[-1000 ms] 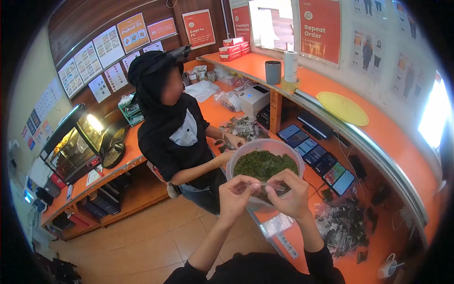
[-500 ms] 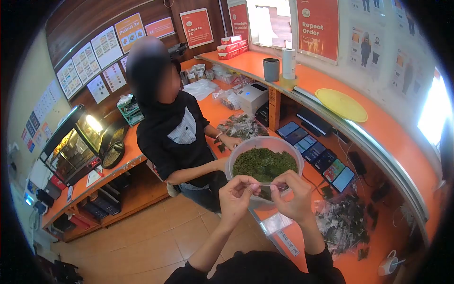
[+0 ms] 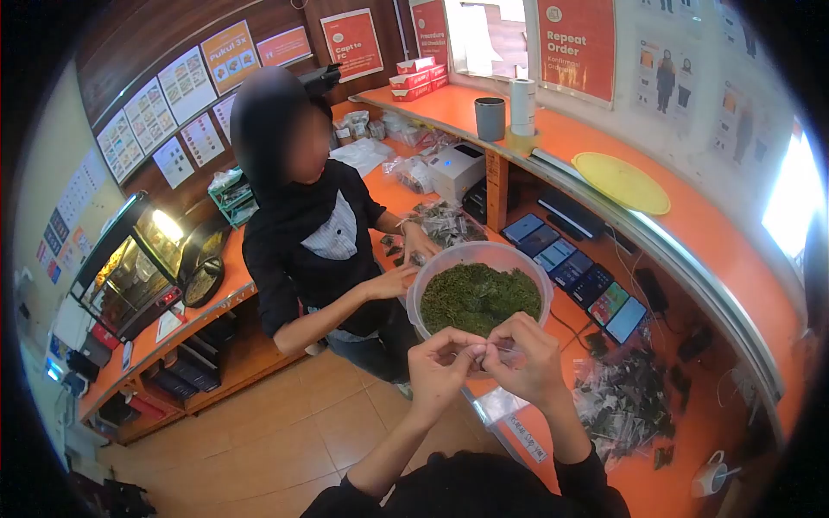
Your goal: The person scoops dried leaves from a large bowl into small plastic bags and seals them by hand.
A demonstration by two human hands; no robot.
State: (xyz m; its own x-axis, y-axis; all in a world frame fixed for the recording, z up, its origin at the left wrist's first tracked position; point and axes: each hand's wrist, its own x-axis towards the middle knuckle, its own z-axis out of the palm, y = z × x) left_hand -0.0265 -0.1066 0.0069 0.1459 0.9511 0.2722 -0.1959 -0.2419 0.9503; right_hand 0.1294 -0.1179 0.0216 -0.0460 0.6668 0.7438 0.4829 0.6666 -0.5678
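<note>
In front of me my left hand (image 3: 444, 366) and my right hand (image 3: 530, 361) meet at the fingertips, both closed in a pinch. Between them is a small clear plastic bag, mostly hidden by the fingers. Just beyond stands a translucent plastic tub (image 3: 418, 304) holding finely chopped green leaves (image 3: 479, 298). To the right of my right hand lies a heap of small clear sachets with dark green contents (image 3: 626, 406). A second pile of such sachets (image 3: 445, 224) is behind the tub, near a co-worker's hands (image 3: 399, 281).
A co-worker (image 3: 311, 216) stands at the left of the tub. Several phones (image 3: 574, 272) lie on the orange counter at right. A raised shelf holds a yellow lid (image 3: 622, 183) and a grey cup (image 3: 490, 119). A white mug (image 3: 708, 476) sits at lower right.
My hands have drawn together, so the fingertips now touch and cover the small bag. The co-worker's hands have shifted, one off the tub's side toward the sachets behind it.
</note>
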